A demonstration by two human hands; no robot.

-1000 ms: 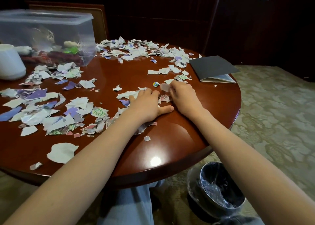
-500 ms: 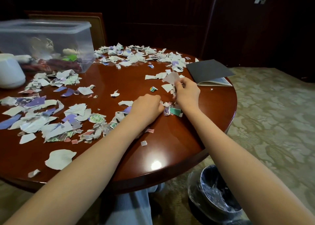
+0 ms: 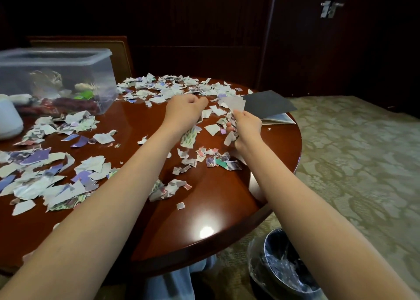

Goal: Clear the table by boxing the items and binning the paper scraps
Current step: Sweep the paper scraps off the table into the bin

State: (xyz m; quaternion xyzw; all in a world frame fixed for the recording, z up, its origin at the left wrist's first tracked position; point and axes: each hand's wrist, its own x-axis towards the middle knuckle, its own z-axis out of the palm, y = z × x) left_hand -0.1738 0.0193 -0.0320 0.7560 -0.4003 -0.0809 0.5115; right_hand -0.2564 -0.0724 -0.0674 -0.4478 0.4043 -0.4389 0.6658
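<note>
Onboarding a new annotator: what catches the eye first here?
Torn white and purple paper scraps litter most of the round glossy red-brown wooden table. Near its far right edge the right hand grips a bunch of scraps, the left hand beside it. A clear plastic storage box stands far left; a black-lined bin waits on the floor below.

Table point(image 3: 216, 208): round, glossy red-brown wood.
Paper scraps point(image 3: 95, 163): torn white and purple pieces, scattered widely.
Box point(image 3: 68, 72): clear plastic, back left.
Cup point(image 3: 9, 120): white, left edge.
Notebook point(image 3: 268, 104): dark, right edge.
</note>
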